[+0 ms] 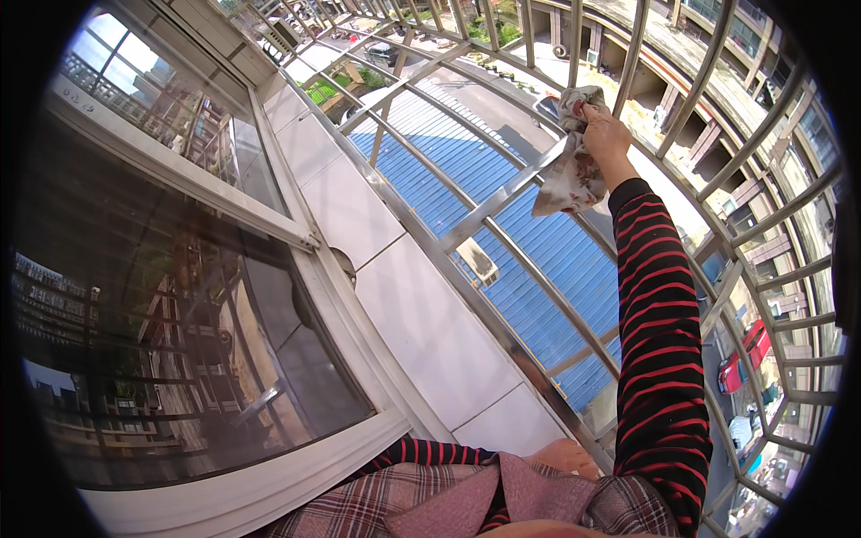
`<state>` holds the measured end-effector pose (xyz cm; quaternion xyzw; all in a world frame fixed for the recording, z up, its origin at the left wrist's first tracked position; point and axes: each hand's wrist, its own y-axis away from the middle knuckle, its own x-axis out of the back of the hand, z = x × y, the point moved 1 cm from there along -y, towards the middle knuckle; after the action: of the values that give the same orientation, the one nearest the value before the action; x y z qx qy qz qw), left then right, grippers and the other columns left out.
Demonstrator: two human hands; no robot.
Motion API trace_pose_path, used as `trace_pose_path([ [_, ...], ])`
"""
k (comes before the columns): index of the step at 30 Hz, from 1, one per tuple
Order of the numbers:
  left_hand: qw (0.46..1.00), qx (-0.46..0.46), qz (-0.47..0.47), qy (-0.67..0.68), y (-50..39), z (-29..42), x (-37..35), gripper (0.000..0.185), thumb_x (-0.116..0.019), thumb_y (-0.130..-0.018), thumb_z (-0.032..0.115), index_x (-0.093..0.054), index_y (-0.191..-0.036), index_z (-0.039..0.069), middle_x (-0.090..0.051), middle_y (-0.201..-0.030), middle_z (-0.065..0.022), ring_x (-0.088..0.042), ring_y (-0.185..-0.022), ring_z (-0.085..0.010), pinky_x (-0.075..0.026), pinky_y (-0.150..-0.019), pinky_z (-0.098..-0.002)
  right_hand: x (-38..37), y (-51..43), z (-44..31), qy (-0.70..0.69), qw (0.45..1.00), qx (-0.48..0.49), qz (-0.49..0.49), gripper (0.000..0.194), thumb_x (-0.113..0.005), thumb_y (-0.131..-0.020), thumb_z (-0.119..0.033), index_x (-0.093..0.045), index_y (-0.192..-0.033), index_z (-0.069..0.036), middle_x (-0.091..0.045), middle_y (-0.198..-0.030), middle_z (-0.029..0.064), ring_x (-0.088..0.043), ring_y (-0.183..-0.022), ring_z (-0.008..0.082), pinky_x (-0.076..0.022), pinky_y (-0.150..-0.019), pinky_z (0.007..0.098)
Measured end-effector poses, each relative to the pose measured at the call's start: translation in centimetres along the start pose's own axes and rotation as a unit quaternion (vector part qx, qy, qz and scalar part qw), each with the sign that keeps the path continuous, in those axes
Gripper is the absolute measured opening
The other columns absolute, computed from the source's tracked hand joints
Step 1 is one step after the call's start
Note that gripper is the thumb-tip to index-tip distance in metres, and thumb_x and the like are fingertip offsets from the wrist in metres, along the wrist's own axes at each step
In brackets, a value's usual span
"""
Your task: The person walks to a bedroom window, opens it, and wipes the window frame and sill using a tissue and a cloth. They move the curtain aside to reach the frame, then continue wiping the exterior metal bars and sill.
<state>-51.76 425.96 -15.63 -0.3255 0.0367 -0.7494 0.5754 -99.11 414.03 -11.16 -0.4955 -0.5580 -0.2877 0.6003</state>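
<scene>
My right hand (605, 138) reaches out along the metal window guard with the arm stretched. Its fingers grip a crumpled pale cloth (572, 178) with reddish-brown patches, bunched against a bar and hanging down over the flat crossbar (504, 191). My left hand (566, 458) is low in view, at the outer edge of the white tiled sill (430, 323) beside the guard's lower rail (538, 383). The collar and my body partly cover it, and its fingers are hard to make out.
A white-framed sliding window (356, 430) with reflecting glass (168, 323) stands at left. A tile has a broken, dark notch (343, 263) at the frame. Through the bars, far below, are a blue corrugated roof (430, 161), a road and a red car (743, 356).
</scene>
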Motion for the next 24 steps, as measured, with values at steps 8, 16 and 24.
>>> trace_pose_path([
  [8,0.998,0.035,-0.043,0.005,-0.6,0.5,0.8,0.014,-0.063,-0.075,0.022,-0.056,-0.072,0.01,-0.057,-0.069,-0.005,-0.059,-0.068,-0.0247,-0.045,-0.06,-0.0358,0.5,1.3,0.0,0.024,0.997,0.062,-0.034,0.027,-0.043,-0.088,-0.018,-0.057,-0.111,-0.023,-0.058,-0.111,0.0052,-0.063,-0.1,0.026,-0.0516,-0.08,0.0396],
  [16,0.999,-0.037,0.009,-0.006,0.3,-0.3,-0.1,0.02,-0.069,-0.071,0.018,-0.05,-0.069,0.012,-0.053,-0.066,-0.0024,-0.057,-0.062,-0.0225,-0.043,-0.053,-0.0344,2.4,3.5,0.7,0.027,0.994,0.069,-0.082,0.029,-0.043,-0.087,-0.017,-0.057,-0.112,-0.02,-0.059,-0.111,0.0079,-0.06,-0.105,0.0267,-0.0507,-0.081,0.0402],
  [24,0.996,-0.076,-0.028,-0.045,-1.2,0.1,1.6,0.028,-0.072,-0.07,0.015,-0.045,-0.062,0.012,-0.047,-0.056,-0.0037,-0.051,-0.05,-0.0228,-0.039,-0.045,-0.0353,7.0,16.2,5.3,-0.065,0.993,0.086,-0.052,0.03,-0.053,-0.078,-0.011,-0.062,-0.104,-0.021,-0.062,-0.096,0.0033,-0.063,-0.09,0.0239,-0.0501,-0.068,0.0359],
])
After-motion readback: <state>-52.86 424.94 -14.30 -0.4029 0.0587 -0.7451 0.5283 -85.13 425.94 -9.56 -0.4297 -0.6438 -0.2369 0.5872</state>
